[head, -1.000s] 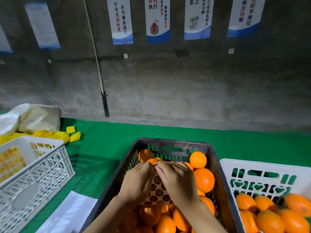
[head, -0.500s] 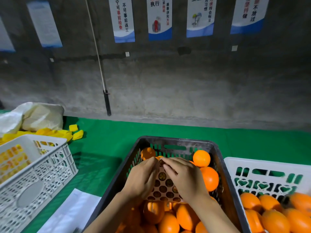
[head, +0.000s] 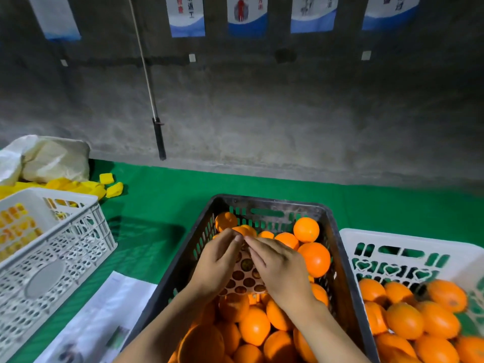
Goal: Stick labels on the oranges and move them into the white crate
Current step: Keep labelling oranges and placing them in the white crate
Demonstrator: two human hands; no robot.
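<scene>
A black crate [head: 340,258] in front of me is full of oranges [head: 314,259]. Over it, my left hand [head: 217,263] and my right hand [head: 280,268] meet above a sheet of round labels [head: 243,280]. The left hand holds the sheet from the left. The fingertips of my right hand pinch at its top edge, close to the left thumb. A white crate [head: 408,244] on the right holds several oranges [head: 404,320].
Another white crate [head: 65,247] with yellow items inside stands at the left. Yellow foam pieces [head: 114,188] and a white bag [head: 49,159] lie behind it. Printed paper [head: 104,318] lies on the green cloth [head: 162,205]. A grey wall is close behind.
Both hands stayed on the label sheet; their fingertips drew together at its top edge. The camera tilted slightly down, so the crates sit higher in view.
</scene>
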